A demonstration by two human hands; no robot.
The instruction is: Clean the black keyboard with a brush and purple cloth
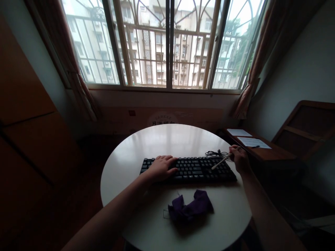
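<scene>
In the head view, a round, glossy white table (120, 174) stands before a wide, barred window (169, 45), with a brown wooden side table (277, 154) beyond its right rim. A black rectangular plastic keyboard (193, 170) lies across the white tabletop, its right end near the rim, a coiled black cable (215, 153) just behind. The left hand (163, 167) rests open on the keyboard's left part; the right hand (239, 158) grips a thin, pale stick with a whitish tip (222, 162), slanting down over the right-hand keys. Crumpled purple cloth (192, 209) lies in front. White surface stretches from the keyboard to the far rim and leftward.
</scene>
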